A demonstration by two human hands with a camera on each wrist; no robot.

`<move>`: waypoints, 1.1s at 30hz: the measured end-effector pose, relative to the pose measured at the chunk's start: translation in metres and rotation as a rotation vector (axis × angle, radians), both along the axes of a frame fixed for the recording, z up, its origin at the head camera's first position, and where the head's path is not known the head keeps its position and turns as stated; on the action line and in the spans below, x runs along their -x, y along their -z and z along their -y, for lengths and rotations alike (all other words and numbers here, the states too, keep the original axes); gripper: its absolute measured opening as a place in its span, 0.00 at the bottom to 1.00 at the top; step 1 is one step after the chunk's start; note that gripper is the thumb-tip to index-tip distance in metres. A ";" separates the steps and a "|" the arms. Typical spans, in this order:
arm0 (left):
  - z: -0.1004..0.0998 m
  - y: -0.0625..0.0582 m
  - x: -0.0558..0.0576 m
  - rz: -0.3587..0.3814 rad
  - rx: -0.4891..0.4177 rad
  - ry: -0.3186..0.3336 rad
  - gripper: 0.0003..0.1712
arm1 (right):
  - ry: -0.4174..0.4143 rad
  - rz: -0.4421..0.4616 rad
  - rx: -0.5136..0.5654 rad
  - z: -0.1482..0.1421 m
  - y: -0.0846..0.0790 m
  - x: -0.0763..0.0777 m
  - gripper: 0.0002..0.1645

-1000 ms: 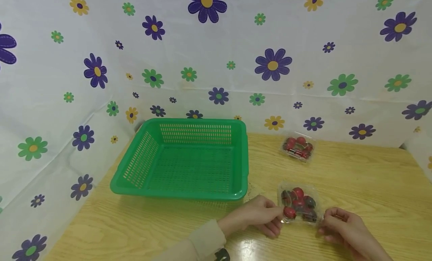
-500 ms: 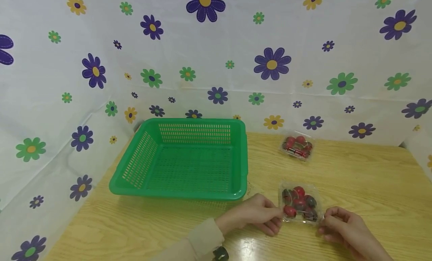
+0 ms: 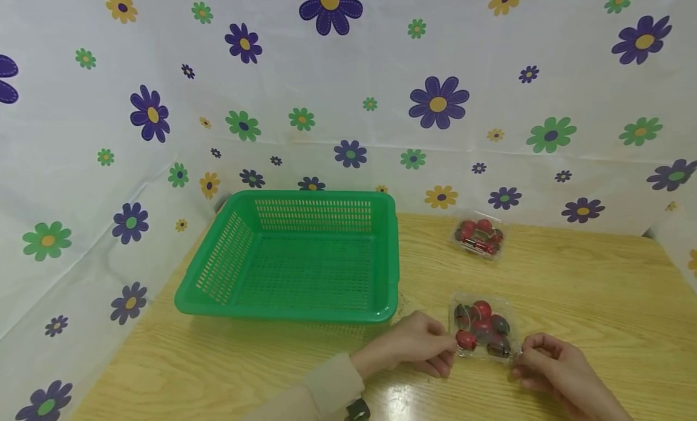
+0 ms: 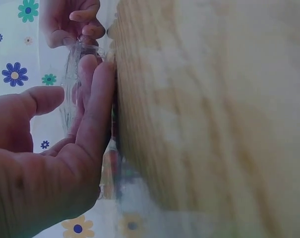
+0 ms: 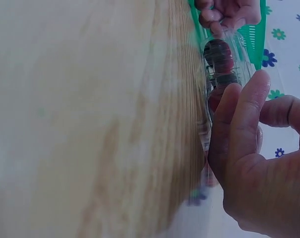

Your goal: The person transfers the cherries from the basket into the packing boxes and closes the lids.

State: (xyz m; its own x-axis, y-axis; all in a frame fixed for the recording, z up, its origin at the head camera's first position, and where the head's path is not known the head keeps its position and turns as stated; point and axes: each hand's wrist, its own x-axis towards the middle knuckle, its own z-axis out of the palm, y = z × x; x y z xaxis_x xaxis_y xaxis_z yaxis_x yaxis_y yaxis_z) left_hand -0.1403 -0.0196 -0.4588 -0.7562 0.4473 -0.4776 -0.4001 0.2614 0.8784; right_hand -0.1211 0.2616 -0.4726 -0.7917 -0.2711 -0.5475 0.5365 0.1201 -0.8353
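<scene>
A clear plastic box (image 3: 482,327) of round red and dark fruit lies on the table, right of the middle in the head view. At its near left corner, my left hand (image 3: 422,343) pinches the edge with thumb and fingers. My right hand (image 3: 558,368) does the same at the near right corner. In the left wrist view, the fingers (image 4: 96,106) lie along the box's front side, partly hiding it. Dark and red fruit (image 5: 220,57) shows through the plastic in the right wrist view. Exact fingertip contact is partly hidden.
Left of the hands stands a green perforated basket (image 3: 285,317) with nothing in it. A second clear box of red fruit (image 3: 479,237) lies farther back on the wooden table (image 3: 593,282). A flower-printed white cloth (image 3: 348,64) hangs behind and at the sides.
The head view has shifted very slightly. Both hands stay at the near corners of the box, with only tiny finger movement, and the box stays in practically the same place.
</scene>
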 end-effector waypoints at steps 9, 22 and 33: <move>-0.003 0.001 0.001 0.038 -0.005 0.012 0.08 | 0.022 0.010 -0.037 0.002 -0.002 0.000 0.08; 0.002 0.006 0.002 0.012 0.016 0.037 0.07 | 0.049 0.013 -0.055 0.007 -0.002 0.000 0.07; 0.002 0.006 0.002 0.004 0.025 0.035 0.07 | 0.063 -0.009 -0.159 0.014 -0.003 0.000 0.04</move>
State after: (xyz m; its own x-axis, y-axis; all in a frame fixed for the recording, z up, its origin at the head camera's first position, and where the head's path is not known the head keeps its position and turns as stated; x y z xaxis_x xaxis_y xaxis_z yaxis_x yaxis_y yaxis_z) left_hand -0.1421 -0.0214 -0.4644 -0.7383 0.4614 -0.4919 -0.3935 0.2976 0.8698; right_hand -0.1206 0.2476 -0.4693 -0.8092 -0.1313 -0.5726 0.5399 0.2179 -0.8130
